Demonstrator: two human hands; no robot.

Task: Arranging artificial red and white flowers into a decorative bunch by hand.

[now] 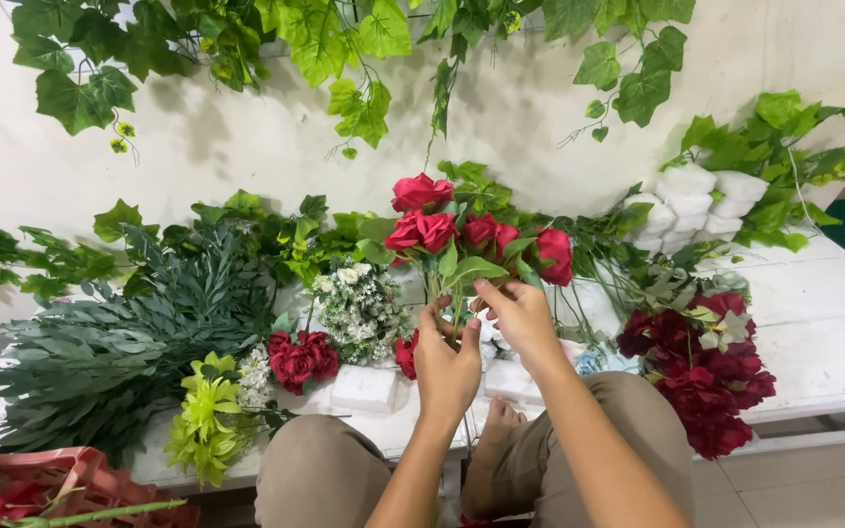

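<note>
Gripping the rose bunch [462,240] at twelve o'clock, stems are clasped by the left hand [445,367] and pinched by the right hand [520,315]; loosened, roses could be dropped.

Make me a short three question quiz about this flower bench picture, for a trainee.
1. True or false: both hands grip the stems of the red roses.
2. Which lies nearest the left hand? A) yellow-green flowers B) white foam blocks C) dark red bunch
3. Fill in: the pink basket sits at the picture's lower ____ corner.

Key
1. True; the right hand pinches higher up, by the leaves.
2. A
3. left
</note>
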